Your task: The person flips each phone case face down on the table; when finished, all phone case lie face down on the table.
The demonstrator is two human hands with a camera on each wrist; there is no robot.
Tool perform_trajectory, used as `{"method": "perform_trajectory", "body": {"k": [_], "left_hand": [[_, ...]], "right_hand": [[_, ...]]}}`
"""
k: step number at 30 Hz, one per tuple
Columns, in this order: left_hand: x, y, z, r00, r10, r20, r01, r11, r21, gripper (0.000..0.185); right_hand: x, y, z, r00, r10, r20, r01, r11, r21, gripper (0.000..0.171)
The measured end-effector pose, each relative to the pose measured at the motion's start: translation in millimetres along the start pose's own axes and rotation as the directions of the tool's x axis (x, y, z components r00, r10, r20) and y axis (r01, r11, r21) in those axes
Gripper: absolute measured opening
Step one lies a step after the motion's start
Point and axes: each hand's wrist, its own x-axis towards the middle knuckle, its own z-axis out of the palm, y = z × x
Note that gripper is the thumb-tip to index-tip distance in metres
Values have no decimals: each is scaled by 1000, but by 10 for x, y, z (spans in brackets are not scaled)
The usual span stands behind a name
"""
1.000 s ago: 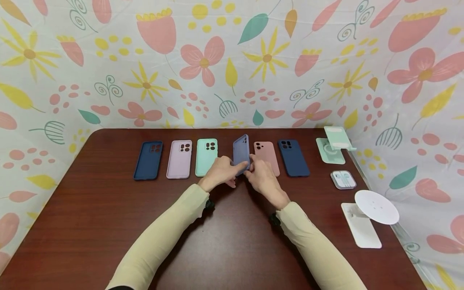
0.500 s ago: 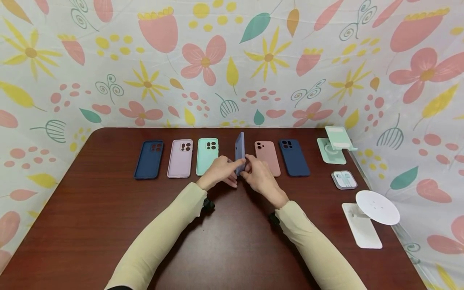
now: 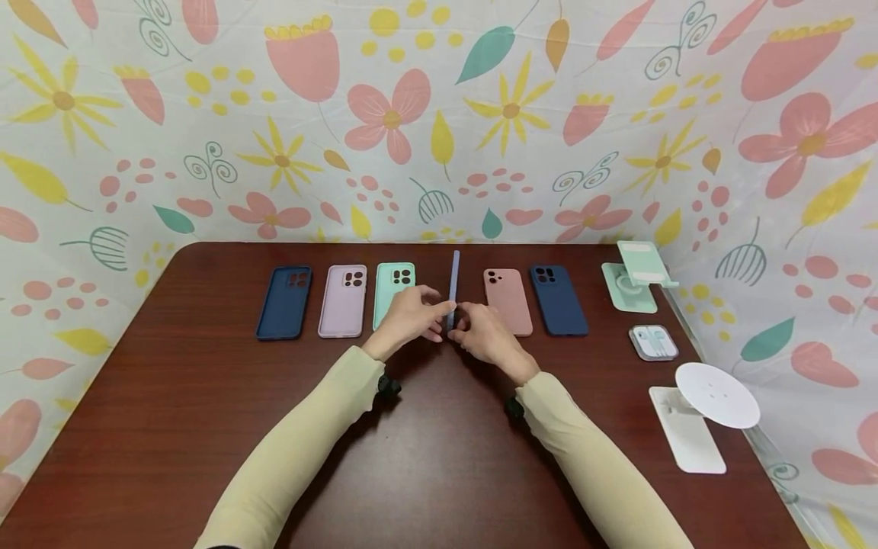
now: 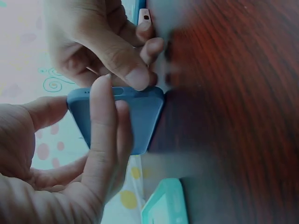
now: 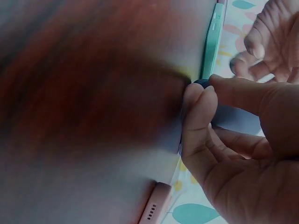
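The right hand (image 3: 488, 332) pinches the near end of a light blue phone case (image 3: 454, 274) between thumb and fingers. The left hand (image 3: 409, 314) has its thumb against the case's upper edge and its fingers in front of the hollow side; I cannot tell whether those fingers grip it. The case stands upright on a long side near the middle of the frame, edge-on to the head camera.

Just left of it, a mint green case (image 3: 394, 284) lies flat, its lower part hidden by the left hand. Farther left are a lilac case (image 3: 342, 301) and then a dark blue case (image 3: 283, 303), all three hollow side up. Right of center, a pink case (image 3: 509, 302) and a navy case (image 3: 559, 300) lie back side up, slightly slanted.

Along the right of the frame, from top to bottom, are a pale green stand (image 3: 638, 278), earphones in a clear box (image 3: 654, 343), and a white stand with a round plate (image 3: 717, 394). Everything rests on a dark reddish-brown bench (image 3: 425, 473). Pale sleeves (image 3: 302, 442) reach in from the bottom edge, and flowered cloth (image 3: 384, 175) fills the upper frame.
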Motion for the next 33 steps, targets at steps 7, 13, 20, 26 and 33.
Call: {"method": "perform_trajectory", "body": {"k": [7,13,20,26,33], "left_hand": [[-22,23,-29,992,101,-79,-98,994,42,38],[-67,43,-49,987,121,-105,-113,990,82,35],[-110,20,-72,988,119,-103,-109,989,99,35],[-81,-34,-69,989,100,-111,-88,990,108,34],[-70,-46,-58,990,92,-108,-77,988,133,33]], "right_hand": [[45,-14,15,1000,-1,15,1,1000,17,32],[52,-12,18,1000,12,21,-13,999,46,34],[48,1,23,999,30,30,-32,997,68,48],[42,20,9,996,79,49,-82,994,71,57],[26,55,-21,995,87,44,-90,994,56,55]]}}
